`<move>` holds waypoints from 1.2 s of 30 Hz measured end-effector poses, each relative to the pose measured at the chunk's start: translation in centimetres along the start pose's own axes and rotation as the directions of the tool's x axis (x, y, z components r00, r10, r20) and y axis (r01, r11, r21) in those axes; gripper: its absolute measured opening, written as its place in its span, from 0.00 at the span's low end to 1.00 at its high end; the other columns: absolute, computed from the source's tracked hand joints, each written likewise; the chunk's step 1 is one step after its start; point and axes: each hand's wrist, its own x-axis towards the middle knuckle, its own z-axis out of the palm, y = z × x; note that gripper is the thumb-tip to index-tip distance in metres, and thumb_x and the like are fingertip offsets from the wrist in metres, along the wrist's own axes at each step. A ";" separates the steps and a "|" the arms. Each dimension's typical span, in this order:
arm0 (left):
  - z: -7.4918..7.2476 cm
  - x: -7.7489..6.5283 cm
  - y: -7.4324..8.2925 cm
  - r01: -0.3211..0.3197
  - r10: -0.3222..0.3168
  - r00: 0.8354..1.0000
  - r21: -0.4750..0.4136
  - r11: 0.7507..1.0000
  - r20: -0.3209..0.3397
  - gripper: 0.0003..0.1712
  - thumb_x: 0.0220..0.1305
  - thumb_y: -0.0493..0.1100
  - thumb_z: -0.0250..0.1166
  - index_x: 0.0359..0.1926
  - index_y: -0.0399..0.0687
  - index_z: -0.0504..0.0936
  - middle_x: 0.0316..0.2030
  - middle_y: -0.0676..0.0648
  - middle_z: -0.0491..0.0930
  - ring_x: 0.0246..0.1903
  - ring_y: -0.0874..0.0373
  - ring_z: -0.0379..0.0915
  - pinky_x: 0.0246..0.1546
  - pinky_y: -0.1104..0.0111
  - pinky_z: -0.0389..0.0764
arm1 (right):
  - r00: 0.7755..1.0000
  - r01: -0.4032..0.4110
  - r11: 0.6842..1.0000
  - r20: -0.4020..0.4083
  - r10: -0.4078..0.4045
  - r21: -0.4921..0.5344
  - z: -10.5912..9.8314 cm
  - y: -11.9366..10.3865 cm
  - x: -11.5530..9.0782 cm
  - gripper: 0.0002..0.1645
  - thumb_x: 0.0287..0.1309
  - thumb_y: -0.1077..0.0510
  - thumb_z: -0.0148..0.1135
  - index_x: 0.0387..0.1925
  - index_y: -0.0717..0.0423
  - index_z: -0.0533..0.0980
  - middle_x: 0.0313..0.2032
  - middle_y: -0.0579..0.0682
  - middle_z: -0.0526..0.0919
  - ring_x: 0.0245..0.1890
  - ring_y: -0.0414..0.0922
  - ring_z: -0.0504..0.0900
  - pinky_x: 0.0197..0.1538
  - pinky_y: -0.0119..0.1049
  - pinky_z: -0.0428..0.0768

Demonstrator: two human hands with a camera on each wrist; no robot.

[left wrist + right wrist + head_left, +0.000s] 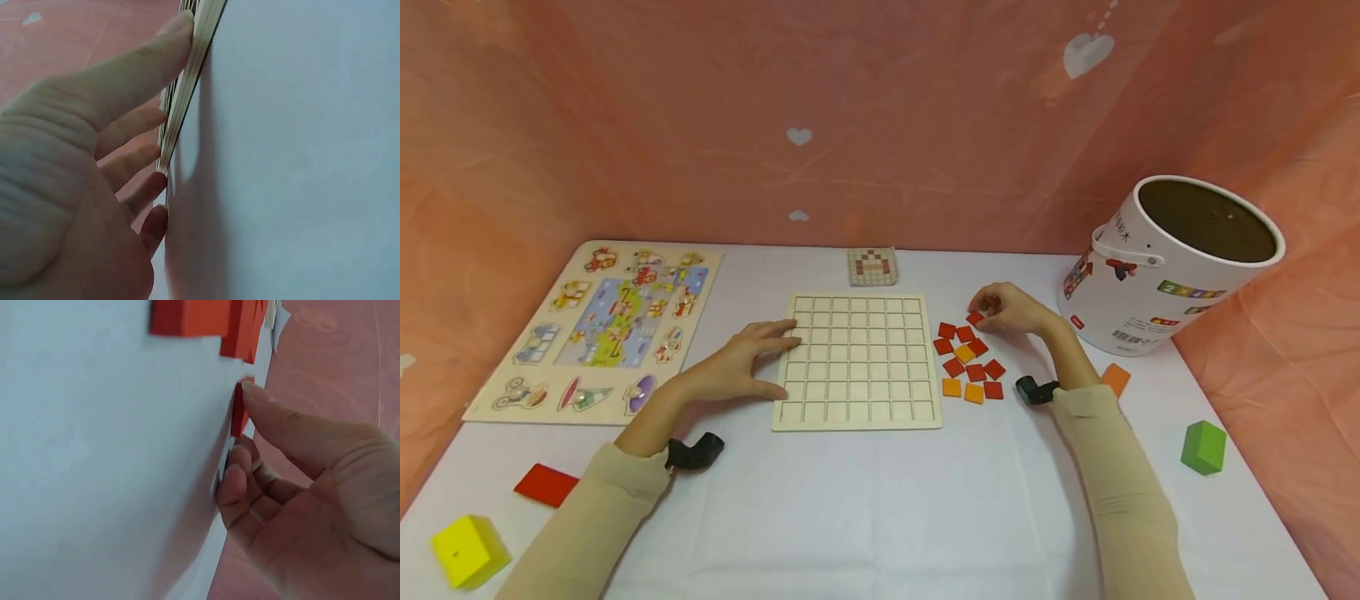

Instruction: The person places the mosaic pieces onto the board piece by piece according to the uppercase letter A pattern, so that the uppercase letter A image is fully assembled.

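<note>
A pale wooden grid board (857,363) lies flat in the middle of the table. At its left edge rests my left hand (730,364), fingers spread and nearly straight, thumb and fingertips touching the side and rim. To the right of the board are several loose red tiles (953,367) and a few orange-yellow tiles (973,393). My right hand (1013,310) is at the far end of this group and pinches one red tile (239,411) between thumb and fingers, close over the table. A small pattern card (872,267) with a coloured grid sits behind the board.
A picture puzzle board (598,333) lies at the left. The white bucket (1138,275) stands at the back right. A green block (1204,447) and an orange piece (1116,380) are on the right, a yellow block (469,552) and red piece (546,485) front left.
</note>
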 end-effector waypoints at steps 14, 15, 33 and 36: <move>0.1 0.1 -0.6 -0.012 0.012 1.000 -0.035 0.999 0.009 0.47 0.53 0.50 0.78 0.70 0.40 0.69 0.75 0.36 0.52 0.73 0.34 0.42 0.65 0.33 0.43 | 0.995 0.048 0.999 -0.089 -0.047 0.010 0.5 -0.8 1.3 0.08 0.57 0.69 0.68 0.39 0.69 0.80 0.33 0.58 0.81 0.34 0.49 0.73 0.39 0.32 0.72; 0.1 0.0 -0.5 -0.009 0.010 1.000 -0.037 0.999 0.009 0.47 0.53 0.50 0.78 0.70 0.40 0.69 0.75 0.36 0.52 0.73 0.34 0.42 0.65 0.33 0.43 | 0.994 0.059 0.998 -0.095 -0.057 0.022 0.6 -1.3 1.8 0.08 0.58 0.69 0.68 0.39 0.69 0.81 0.34 0.59 0.82 0.34 0.49 0.73 0.39 0.32 0.72; 0.3 -0.1 -0.4 -0.006 0.007 1.000 -0.041 0.999 0.003 0.45 0.53 0.49 0.77 0.70 0.41 0.70 0.75 0.37 0.53 0.73 0.34 0.42 0.65 0.34 0.43 | 0.982 0.176 0.966 0.037 -0.186 0.190 6.6 -10.6 11.2 0.10 0.59 0.75 0.63 0.44 0.71 0.80 0.39 0.59 0.82 0.40 0.49 0.79 0.46 0.35 0.78; 0.3 -0.1 -0.5 -0.005 0.005 1.000 -0.044 0.999 0.004 0.45 0.53 0.50 0.77 0.70 0.41 0.70 0.75 0.37 0.53 0.73 0.34 0.42 0.65 0.34 0.43 | 0.981 0.179 0.968 0.046 -0.190 0.175 7.1 -10.9 11.4 0.10 0.59 0.75 0.63 0.44 0.70 0.80 0.38 0.59 0.82 0.40 0.49 0.79 0.45 0.35 0.78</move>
